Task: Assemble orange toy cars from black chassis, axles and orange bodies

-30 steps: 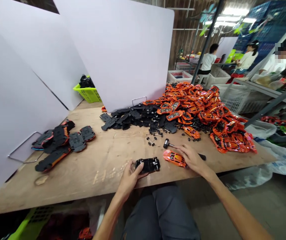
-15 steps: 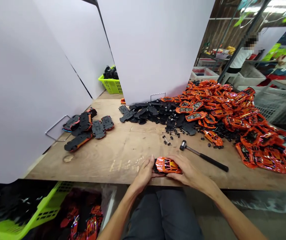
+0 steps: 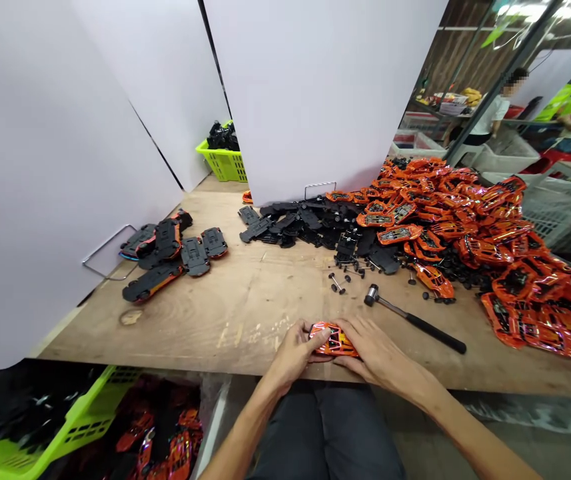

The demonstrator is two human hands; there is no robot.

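Between my two hands, at the table's front edge, is a shiny orange toy car (image 3: 334, 341). My left hand (image 3: 292, 350) grips its left end, the thumb lying over the top. My right hand (image 3: 372, 350) wraps the right end, fingers along the far side and thumb on the near side. The underside of the car is hidden. Beyond my right hand lies a hammer (image 3: 415, 321) with a black handle. Loose wheel axles (image 3: 338, 283) are scattered behind it.
A large pile of orange car shells (image 3: 445, 220) covers the right side. Black chassis (image 3: 295, 220) are heaped at the back. Several cars (image 3: 165, 250) lie wheels-up on the left. Green baskets (image 3: 225, 163) stand behind and below the table (image 3: 245, 300). White panels (image 3: 315, 93) rise behind.
My left thumb has come over the top of the car and presses on it. The view has shifted slightly. The hammer and piles have not been moved.
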